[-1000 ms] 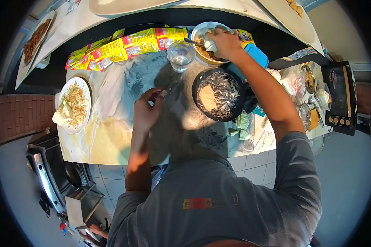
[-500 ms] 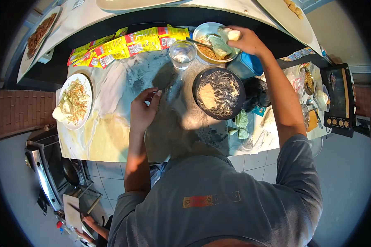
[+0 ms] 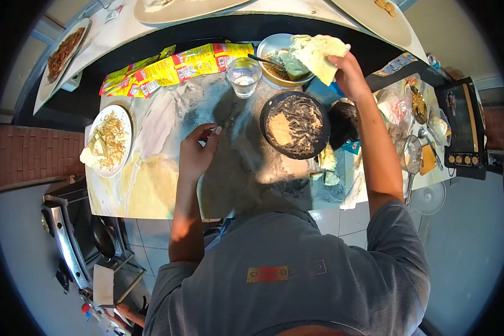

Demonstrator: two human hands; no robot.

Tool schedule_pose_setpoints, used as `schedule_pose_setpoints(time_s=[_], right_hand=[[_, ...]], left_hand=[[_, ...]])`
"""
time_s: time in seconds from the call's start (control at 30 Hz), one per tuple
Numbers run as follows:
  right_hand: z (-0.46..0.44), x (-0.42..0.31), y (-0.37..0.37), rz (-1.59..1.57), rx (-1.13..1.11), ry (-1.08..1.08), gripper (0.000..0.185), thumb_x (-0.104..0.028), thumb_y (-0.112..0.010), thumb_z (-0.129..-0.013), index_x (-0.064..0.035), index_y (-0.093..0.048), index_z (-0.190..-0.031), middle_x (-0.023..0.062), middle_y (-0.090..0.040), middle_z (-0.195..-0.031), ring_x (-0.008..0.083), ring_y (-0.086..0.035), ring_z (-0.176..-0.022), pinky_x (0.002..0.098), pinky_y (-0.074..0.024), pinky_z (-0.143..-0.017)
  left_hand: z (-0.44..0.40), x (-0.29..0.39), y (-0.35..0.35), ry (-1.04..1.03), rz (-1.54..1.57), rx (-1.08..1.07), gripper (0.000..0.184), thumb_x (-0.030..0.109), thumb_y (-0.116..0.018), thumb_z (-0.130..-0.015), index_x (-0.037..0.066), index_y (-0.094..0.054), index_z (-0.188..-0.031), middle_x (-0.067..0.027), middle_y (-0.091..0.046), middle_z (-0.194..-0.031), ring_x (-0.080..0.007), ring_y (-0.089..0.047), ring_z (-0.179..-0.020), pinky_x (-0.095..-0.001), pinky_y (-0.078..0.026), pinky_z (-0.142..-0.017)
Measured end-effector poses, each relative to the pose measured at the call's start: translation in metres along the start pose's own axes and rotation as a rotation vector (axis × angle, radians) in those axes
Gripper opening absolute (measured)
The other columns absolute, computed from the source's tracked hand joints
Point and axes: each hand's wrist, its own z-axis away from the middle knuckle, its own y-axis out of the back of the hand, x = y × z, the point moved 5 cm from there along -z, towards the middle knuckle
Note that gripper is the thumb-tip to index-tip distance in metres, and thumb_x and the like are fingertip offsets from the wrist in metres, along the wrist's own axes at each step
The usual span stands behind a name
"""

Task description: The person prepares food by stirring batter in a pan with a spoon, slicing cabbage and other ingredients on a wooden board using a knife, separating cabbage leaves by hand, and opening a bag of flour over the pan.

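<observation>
My right hand (image 3: 350,75) pinches a pale green leaf (image 3: 319,55), probably cabbage, and holds it up over the right side of a bowl (image 3: 275,43). The bowl contains a brownish crumbly filling and a spoon. My left hand (image 3: 199,150) hovers above the counter with thumb and fingertips close together; whether anything small is between them is hidden. A black round pan (image 3: 295,126) with pale, floury residue and a beige lump lies below the bowl. Left of the bowl stands a clear glass (image 3: 244,77) of water.
Yellow and red sachets (image 3: 179,67) line the counter's back edge. A white plate (image 3: 111,140) of shredded food is at the left. Green leaf pieces (image 3: 327,162) lie right of the pan. Another person's hands (image 3: 123,315) are at a cutting board, lower left.
My right hand has come out of the bowl and moved right, lifting the leaf, which now hangs spread open. My left hand has barely moved.
</observation>
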Motion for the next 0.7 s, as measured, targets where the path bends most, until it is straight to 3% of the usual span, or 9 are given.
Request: schedule_pose_setpoints(time_s=[0.1,0.43,0.53,0.7], right_hand=[[0.024,-0.009,0.006,-0.287,0.176,-0.033,0.047,-0.023,-0.060,-0.088,0.0036,-0.052,-0.126,0.0123,-0.061,-0.123,0.0208,-0.058,-0.114,0.0347,-0.0408,-0.102],[0.091,-0.017,0.044,-0.212,0.329,0.004,0.044,-0.025,-0.060,-0.090,0.0013,-0.054,-0.125,0.0091,-0.062,-0.122,0.0187,-0.058,-0.113,0.0318,-0.0437,-0.098],[0.113,-0.016,0.053,-0.224,0.373,0.027,0.043,-0.025,-0.060,-0.090,0.0007,-0.054,-0.125,0.0079,-0.062,-0.120,0.0180,-0.059,-0.111,0.0312,-0.0442,-0.097],[0.156,-0.014,0.078,-0.238,0.483,0.081,0.041,-0.022,-0.058,-0.091,0.0008,-0.053,-0.125,0.0071,-0.062,-0.120,0.0171,-0.057,-0.112,0.0310,-0.0436,-0.096]], left_hand=[[0.000,0.003,-0.002,-0.008,-0.054,-0.019,0.026,0.020,-0.068,-0.089,0.000,-0.067,-0.105,-0.0115,-0.071,-0.083,-0.0121,-0.061,-0.067,-0.0273,-0.048,-0.059],[-0.021,0.029,-0.043,-0.101,0.017,-0.141,0.028,0.022,-0.068,-0.088,-0.001,-0.068,-0.104,-0.0072,-0.068,-0.077,-0.0106,-0.060,-0.068,-0.0263,-0.048,-0.064],[-0.030,0.045,-0.059,-0.047,-0.041,-0.249,0.028,0.021,-0.068,-0.090,0.001,-0.067,-0.108,-0.0056,-0.069,-0.084,-0.0085,-0.060,-0.075,-0.0240,-0.047,-0.069],[-0.060,0.076,-0.098,-0.294,-0.030,-0.291,0.027,0.023,-0.067,-0.090,0.002,-0.068,-0.106,-0.0052,-0.068,-0.083,-0.0096,-0.060,-0.075,-0.0252,-0.048,-0.068]])
